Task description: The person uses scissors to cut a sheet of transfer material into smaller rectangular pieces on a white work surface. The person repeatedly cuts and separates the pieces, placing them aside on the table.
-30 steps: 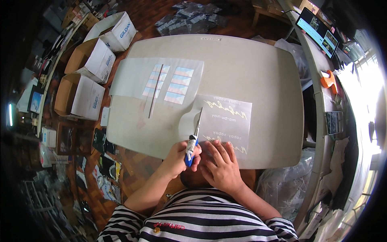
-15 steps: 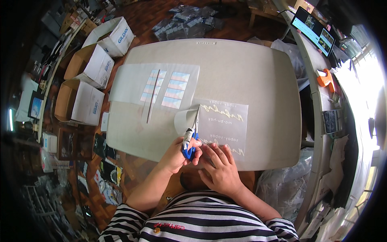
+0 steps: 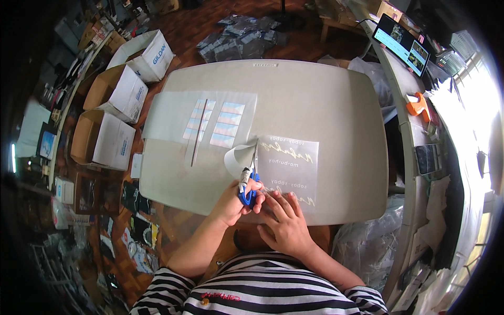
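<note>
My left hand (image 3: 233, 203) is closed round the blue handles of a pair of scissors (image 3: 249, 191), whose blades point away from me. A translucent film sheet (image 3: 289, 170) with pale mirrored lettering lies at the blades, to their right. Along its left edge a cut strip (image 3: 236, 159) curls up and leftward from the blades. My right hand (image 3: 285, 218) lies flat with fingers stretched over the sheet's near left corner, pressing it to the table. At the far left another clear sheet (image 3: 163, 113) carries two columns of pastel rectangles (image 3: 227, 123), with a thin dark strip (image 3: 200, 131) lying across it.
A pale table (image 3: 341, 121) fills the middle. Open cardboard boxes (image 3: 107, 136) stand along its left. Plastic-wrapped packets (image 3: 239, 39) lie on the floor beyond. On the right side bench are a tablet (image 3: 401, 44), an orange tape dispenser (image 3: 418, 106) and a phone-like dark device (image 3: 428, 159).
The whole view has shifted slightly, with the table lower in it. The curled strip stands out a bit more to the left of the blades. Both hands keep nearly the same places.
</note>
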### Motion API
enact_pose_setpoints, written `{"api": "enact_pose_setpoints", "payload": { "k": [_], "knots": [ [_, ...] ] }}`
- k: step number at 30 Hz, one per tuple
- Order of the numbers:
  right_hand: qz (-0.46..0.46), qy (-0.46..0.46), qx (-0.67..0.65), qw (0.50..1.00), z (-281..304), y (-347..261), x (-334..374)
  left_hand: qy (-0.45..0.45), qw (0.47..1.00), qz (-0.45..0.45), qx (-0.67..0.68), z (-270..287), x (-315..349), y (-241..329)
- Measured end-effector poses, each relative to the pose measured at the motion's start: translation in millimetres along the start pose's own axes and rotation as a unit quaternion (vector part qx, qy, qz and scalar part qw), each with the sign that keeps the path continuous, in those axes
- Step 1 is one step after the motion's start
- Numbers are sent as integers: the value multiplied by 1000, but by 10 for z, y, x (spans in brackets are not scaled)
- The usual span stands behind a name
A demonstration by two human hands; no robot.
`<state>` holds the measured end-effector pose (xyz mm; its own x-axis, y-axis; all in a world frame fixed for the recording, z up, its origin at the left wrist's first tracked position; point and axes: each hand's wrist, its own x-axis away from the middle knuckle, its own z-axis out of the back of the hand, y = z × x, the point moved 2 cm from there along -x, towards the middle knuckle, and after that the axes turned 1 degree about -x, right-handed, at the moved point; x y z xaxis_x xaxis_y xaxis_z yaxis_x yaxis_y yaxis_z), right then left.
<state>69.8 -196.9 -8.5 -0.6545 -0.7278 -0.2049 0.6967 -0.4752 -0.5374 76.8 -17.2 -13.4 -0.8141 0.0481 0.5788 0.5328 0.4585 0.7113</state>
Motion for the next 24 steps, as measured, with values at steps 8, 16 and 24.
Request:
{"api": "enact_pose_setpoints", "payload": {
  "k": [8, 16, 24],
  "knots": [
    [12, 25, -19, 999, 97, 13, -6, 55, 991, -61, -104, 96, -36, 247],
    [-42, 40, -9, 998, 300, 361, 61, 17, 981, 34, -188, 373, 689, -110],
    [14, 13, -66, 998, 303, 381, -115, -9, 957, 148, -249, 416, 1349, -420]
  ]
}}
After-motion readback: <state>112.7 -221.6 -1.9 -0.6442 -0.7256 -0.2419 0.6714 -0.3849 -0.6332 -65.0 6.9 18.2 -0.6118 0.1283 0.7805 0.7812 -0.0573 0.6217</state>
